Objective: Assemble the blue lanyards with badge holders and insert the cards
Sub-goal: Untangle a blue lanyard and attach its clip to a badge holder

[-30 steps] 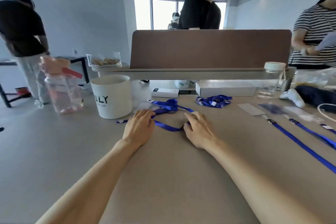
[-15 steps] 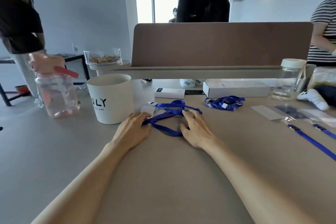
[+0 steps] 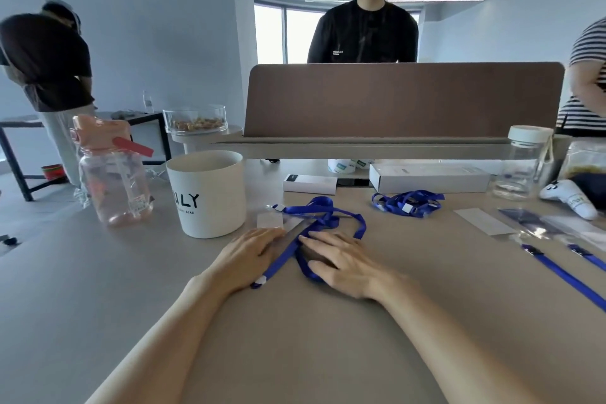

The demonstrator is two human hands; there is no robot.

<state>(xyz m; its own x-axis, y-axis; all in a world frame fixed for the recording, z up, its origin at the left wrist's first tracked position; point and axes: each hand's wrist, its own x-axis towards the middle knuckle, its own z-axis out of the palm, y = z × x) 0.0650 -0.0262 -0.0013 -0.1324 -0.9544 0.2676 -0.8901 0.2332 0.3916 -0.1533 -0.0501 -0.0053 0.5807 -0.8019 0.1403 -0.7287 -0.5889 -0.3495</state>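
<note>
Both hands lie palm down on the grey-beige tabletop (image 3: 295,348), fingers stretched out and loose, gripping nothing. The left hand (image 3: 249,256) rests just left of a straight run of the tangled blue fabric lanyard (image 3: 323,216), its inner edge touching the strap. That run ends in a small white clip (image 3: 261,280) beside the left wrist. The right hand (image 3: 344,262) lies flat over the near loop of the same lanyard. The blue band passes under its thumb side, though whether the thumb presses it down cannot be told. Past the left fingertips lies a clear, rectangular plastic badge holder (image 3: 270,220), flat on the table at the lanyard's far end.

Farther back and to the right sits 1 bundled blue lanyard (image 3: 408,203), well apart from the hands. At the right edge, 2 more blue straps (image 3: 564,275) lie stretched out straight, near a plain white card (image 3: 485,221) and some clear plastic sleeves (image 3: 537,223).

A white cylindrical cup with black lettering (image 3: 210,193) stands just left of the badge holder, and a clear water bottle with a pink lid (image 3: 111,180) stands farther left. A brown desk divider panel (image 3: 403,98) rises across the back of the table.
</note>
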